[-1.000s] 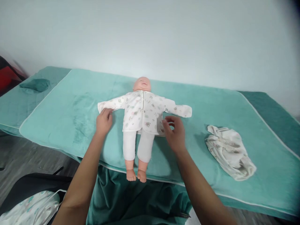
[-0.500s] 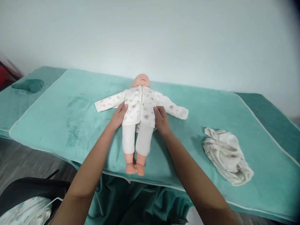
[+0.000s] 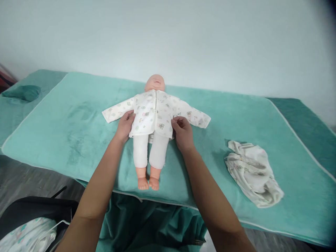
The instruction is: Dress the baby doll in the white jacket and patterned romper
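Observation:
A baby doll (image 3: 154, 83) lies on its back with its head toward the wall and its bare feet toward me. It wears a white printed baby jacket (image 3: 147, 112), sleeves spread out to both sides, front panels meeting in the middle. White cloth covers its legs down to the shins. My left hand (image 3: 126, 125) is closed on the jacket's left side, below the sleeve. On the opposite side, my right hand (image 3: 183, 132) pinches the jacket's edge between thumb and fingers. Some fingertips are hidden by the cloth.
The doll lies on a green padded bed (image 3: 86, 147) against a white wall. Crumpled printed baby clothing (image 3: 253, 173) lies at the right. A face hole (image 3: 22, 93) is at the bed's far left. At lower left, a black chair (image 3: 34, 206) holds printed cloth (image 3: 28, 234).
Both hands stay at the jacket's sides, and its lower part now looks spread wider. My right fingers have shifted to a pinch at the edge. The view has moved slightly.

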A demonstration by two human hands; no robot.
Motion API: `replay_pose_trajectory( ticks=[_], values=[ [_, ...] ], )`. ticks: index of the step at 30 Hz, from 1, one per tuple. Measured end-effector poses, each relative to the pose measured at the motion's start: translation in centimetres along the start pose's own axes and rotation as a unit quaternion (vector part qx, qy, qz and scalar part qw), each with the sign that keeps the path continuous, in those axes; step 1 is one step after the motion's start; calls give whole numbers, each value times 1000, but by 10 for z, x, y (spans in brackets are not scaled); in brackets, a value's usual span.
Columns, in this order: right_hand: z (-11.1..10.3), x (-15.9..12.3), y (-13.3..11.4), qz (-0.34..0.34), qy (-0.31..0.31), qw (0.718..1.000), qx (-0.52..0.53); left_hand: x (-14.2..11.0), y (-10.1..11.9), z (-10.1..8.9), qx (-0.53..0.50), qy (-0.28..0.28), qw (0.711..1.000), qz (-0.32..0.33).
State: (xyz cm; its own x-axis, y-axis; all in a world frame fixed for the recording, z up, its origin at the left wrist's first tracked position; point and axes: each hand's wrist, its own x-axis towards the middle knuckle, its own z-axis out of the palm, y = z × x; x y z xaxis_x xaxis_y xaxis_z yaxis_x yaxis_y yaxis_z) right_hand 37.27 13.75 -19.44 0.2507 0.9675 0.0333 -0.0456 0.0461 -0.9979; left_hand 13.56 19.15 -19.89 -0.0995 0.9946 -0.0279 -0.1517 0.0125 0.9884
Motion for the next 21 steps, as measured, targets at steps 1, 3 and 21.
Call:
replay_pose_trajectory(
  ticks=[1,3,21],
  values=[
    [-1,0,-2,-6,4,1000,-1,-1,1,-1,-21,1,1000,-11],
    [-2,0,-5,-18,19,1000,6,-5,5,-4,-65,12,998,-24],
    [-6,-8,-7,-22,40,999,-1,-39,15,-11,-162,4,987,6]
  ],
)
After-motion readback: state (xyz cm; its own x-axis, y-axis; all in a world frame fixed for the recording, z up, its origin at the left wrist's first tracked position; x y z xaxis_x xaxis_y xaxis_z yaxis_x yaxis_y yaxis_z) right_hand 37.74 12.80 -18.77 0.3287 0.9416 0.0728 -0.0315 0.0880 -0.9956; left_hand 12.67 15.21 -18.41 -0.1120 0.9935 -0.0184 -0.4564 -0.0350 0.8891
